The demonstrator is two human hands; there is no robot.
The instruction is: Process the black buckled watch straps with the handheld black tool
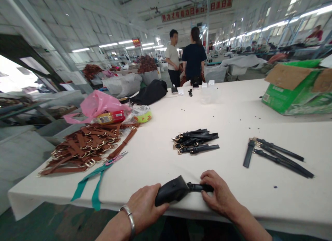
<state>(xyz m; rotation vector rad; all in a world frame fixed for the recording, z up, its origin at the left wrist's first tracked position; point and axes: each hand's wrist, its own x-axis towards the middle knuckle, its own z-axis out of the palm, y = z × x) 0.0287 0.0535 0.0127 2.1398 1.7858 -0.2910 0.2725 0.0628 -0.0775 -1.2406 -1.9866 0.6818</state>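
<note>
My left hand (146,204) is wrapped round a black hand-held tool (173,190), smooth and broad, shaped like a hair clipper; I cannot tell its exact kind. Its front end meets a short black strap (194,187), which lies low over the table near the front edge. Fingers and thumb of my right hand (218,192) pinch the strap's other end. Beyond my hands lies a pile of black buckled straps (195,140) with gold-coloured buckles. Several more black straps (281,154) are spread out at the right.
Brown straps (83,147) are heaped at the left beside scissors (116,158) with a teal ribbon (95,182). Behind them lie a pink bag (97,104) and a black cloth bag (151,92). A green carton (290,92) stands back right. Two people stand beyond the white table (145,158).
</note>
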